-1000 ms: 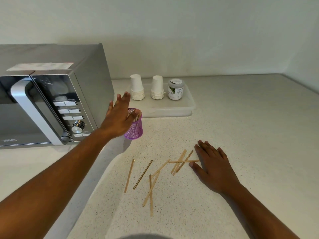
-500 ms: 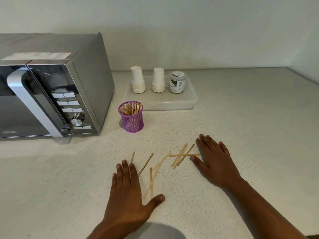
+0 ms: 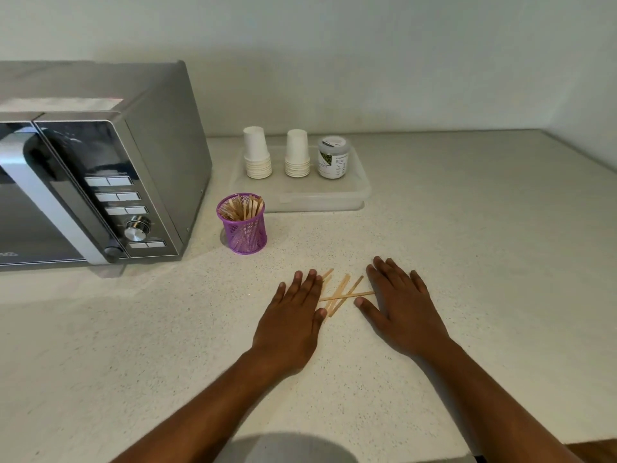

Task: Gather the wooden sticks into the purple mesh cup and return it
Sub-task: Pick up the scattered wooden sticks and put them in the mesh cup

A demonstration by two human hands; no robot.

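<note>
The purple mesh cup (image 3: 243, 225) stands upright on the counter beside the microwave, with several wooden sticks in it. More wooden sticks (image 3: 340, 293) lie bunched on the counter between my two hands. My left hand (image 3: 293, 312) lies flat with straight fingers, its right edge against the sticks and partly covering some. My right hand (image 3: 399, 304) lies flat just right of the bunch, thumb near the stick ends. Neither hand holds anything.
A silver microwave (image 3: 100, 175) fills the left side. Behind the cup sits a clear plastic tray (image 3: 334, 198) with two stacks of white paper cups (image 3: 257, 153) and a small jar (image 3: 333, 157). The pale counter (image 3: 484, 245) extends to the right.
My left hand left the cup, dropped to the counter, then slid right, pushing the scattered sticks into a bunch against my right hand. The right hand barely moved.
</note>
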